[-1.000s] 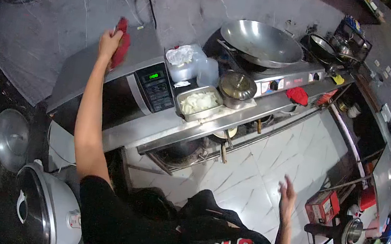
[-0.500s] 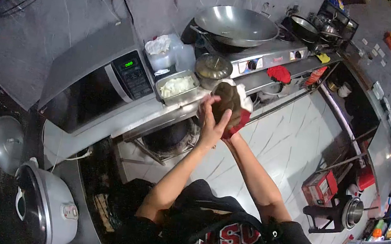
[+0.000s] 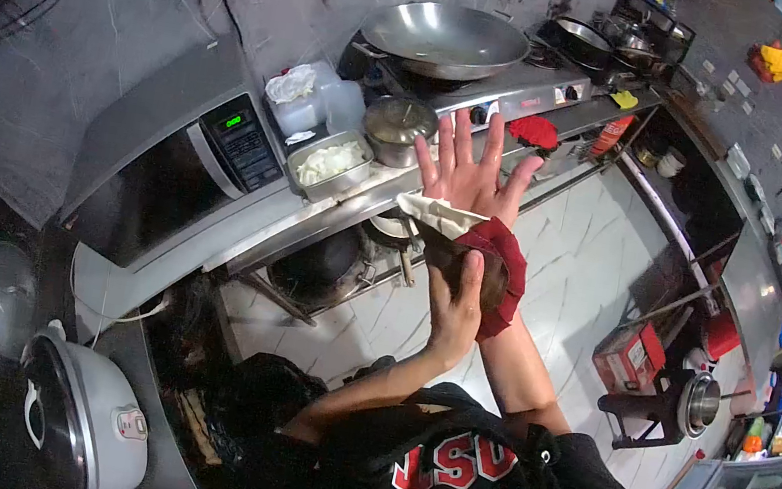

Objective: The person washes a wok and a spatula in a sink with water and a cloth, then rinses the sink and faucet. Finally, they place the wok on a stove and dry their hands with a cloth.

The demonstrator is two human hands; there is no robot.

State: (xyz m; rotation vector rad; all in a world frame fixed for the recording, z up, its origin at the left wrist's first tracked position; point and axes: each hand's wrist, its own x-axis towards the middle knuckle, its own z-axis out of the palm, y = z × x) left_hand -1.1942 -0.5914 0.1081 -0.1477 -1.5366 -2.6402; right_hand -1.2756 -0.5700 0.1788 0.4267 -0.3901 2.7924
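Observation:
A brown, red and white cloth (image 3: 500, 273) lies over my right wrist and forearm. My left hand (image 3: 452, 323) grips it from below, its thumb pressed up against the brown part; the other fingers are mostly hidden behind the cloth. Beyond the cloth's edge my right hand (image 3: 471, 181) is stretched out, palm facing me and fingers spread, with nothing in it. Close to its fingertips stands a lidded pot (image 3: 398, 130) on the counter. Left of that sits a metal tray (image 3: 344, 185) with white pieces in it.
A large wok (image 3: 447, 40) sits on the gas stove (image 3: 523, 105). To the left are a microwave (image 3: 188, 148) and a rice cooker (image 3: 117, 421). A red cloth (image 3: 533, 131) hangs at the stove's front. Below stands a dark round pan (image 3: 317, 264); a red box (image 3: 630, 359) is on the floor.
My right hand has come out beyond the cloth and spread its fingers. The cloth has slid towards my forearm, and my left hand has moved down onto it. The view has shifted slightly.

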